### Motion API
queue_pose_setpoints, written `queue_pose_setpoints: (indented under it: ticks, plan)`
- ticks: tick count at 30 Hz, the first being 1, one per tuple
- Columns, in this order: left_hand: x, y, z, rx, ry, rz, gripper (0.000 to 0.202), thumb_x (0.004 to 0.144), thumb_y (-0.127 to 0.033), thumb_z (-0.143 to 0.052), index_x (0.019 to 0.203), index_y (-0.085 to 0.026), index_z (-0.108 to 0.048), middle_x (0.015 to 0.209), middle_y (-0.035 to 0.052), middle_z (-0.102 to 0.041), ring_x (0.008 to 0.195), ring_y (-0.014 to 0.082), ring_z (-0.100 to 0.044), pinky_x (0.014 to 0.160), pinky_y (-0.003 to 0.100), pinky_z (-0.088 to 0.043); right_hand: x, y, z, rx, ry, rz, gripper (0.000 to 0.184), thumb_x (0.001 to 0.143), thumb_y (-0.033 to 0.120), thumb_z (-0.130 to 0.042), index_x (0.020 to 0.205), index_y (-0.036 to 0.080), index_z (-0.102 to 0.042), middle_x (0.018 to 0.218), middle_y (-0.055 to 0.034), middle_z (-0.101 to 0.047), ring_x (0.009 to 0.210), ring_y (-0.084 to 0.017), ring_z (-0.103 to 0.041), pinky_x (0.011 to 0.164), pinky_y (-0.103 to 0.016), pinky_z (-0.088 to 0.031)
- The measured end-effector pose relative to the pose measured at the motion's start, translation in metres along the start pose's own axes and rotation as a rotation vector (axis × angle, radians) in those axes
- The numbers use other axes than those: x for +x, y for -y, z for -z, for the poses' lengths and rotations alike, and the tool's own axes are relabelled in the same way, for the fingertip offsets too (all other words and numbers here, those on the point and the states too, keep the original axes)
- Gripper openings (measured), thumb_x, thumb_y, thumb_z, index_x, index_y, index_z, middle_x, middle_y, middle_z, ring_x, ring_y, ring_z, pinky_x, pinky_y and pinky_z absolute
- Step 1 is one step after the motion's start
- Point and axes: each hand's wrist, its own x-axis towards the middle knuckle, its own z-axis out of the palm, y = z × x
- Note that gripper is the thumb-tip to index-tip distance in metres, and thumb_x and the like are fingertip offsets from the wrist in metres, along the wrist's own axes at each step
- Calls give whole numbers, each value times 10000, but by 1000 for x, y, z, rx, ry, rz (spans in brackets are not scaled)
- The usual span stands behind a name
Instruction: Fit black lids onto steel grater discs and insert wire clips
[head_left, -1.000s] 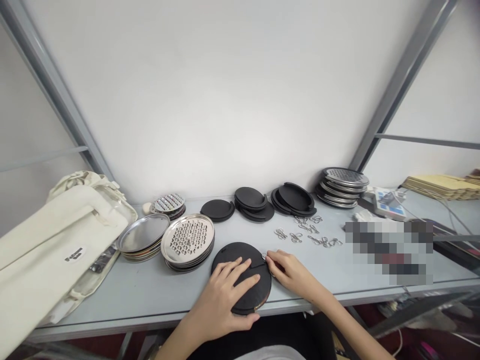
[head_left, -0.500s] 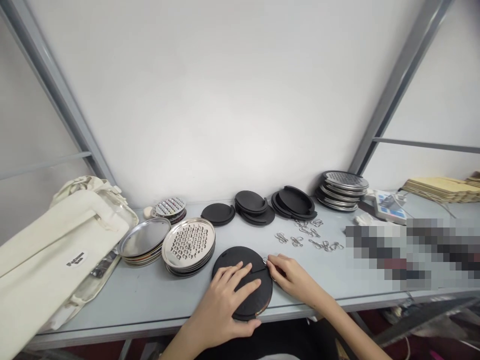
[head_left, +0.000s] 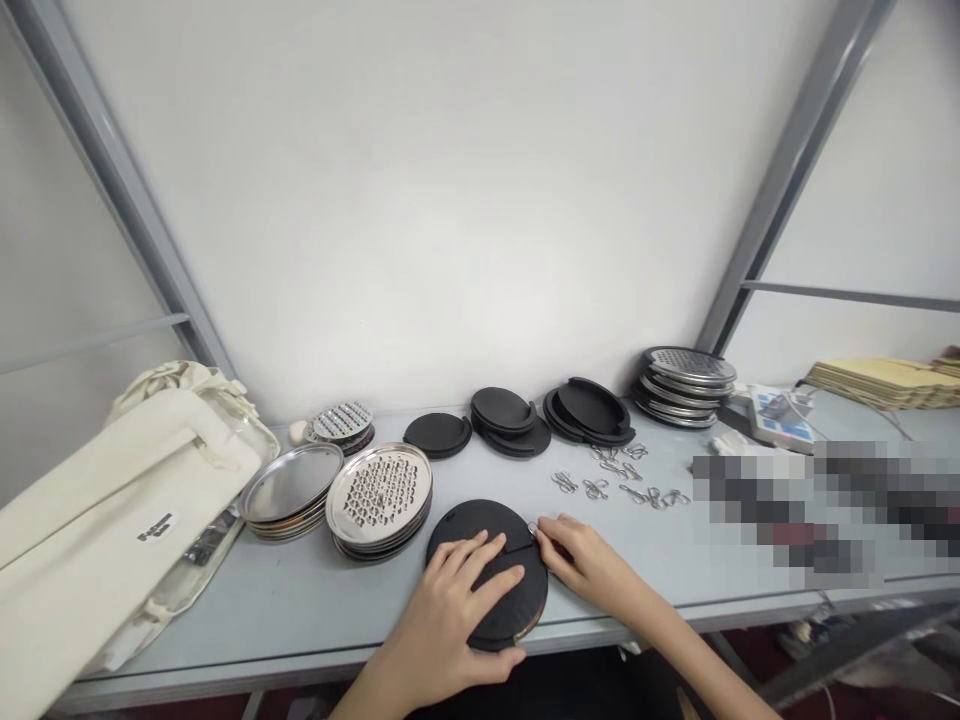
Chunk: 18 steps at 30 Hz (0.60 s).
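A round black disc-shaped piece (head_left: 480, 520) with a slit lies near the table's front edge. My left hand (head_left: 454, 610) rests flat on it with its fingers spread. At the disc's right rim, my right hand (head_left: 574, 555) pinches a small metal wire clip (head_left: 532, 529), partly hidden by the fingers. Several loose wire clips (head_left: 596, 489) lie beyond my right hand. Left of the disc stands a stack topped by a silver plate with raised holes (head_left: 381, 490), close to a pile of plain metal discs (head_left: 292, 485).
Along the wall sit black round pieces (head_left: 437, 433) and a stack of metal discs (head_left: 686, 365). A cream bag (head_left: 135, 480) covers the table's left end. To the right are a white-and-blue box (head_left: 782, 412), yellowish sheets (head_left: 885, 383) and a pixelated area.
The view has shifted slightly, so most things appear a little lower. Both hands keep nearly the same position on the disc and at its rim.
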Motion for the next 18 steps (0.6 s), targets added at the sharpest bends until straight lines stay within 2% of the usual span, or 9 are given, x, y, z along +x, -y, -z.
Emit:
queue_pose_setpoints:
  ticks: [5, 12, 18]
  plan:
    - [1, 0, 0, 4, 4, 6, 745, 731, -336, -714, 1400, -306, -386, 1519, 27, -303, 1357, 292, -318, 1067, 463, -303, -1, -1, 2, 11, 24, 16, 282, 967, 245, -323, 686, 220, -329, 627, 9, -437, 650, -176, -470, 623, -275, -349]
    - [1, -1, 0, -3, 6, 9, 751, 718, -323, -722, 1393, -304, -394, 1516, 24, -309, 1358, 290, -316, 1070, 459, -303, 1, 1, 5, 35, 16, 16, 308, 1006, 284, -263, 738, 214, -398, 668, -6, -490, 668, -179, -493, 649, -288, -356]
    - [1, -1, 0, -4, 3, 9, 751, 713, -325, -728, 1389, -306, -402, 1512, 27, -317, 1348, 301, -329, 1060, 468, -314, 1, 1, 5, 45, 22, 16, 304, 990, 268, -294, 699, 213, -363, 637, 7, -461, 656, -170, -484, 633, -278, -346]
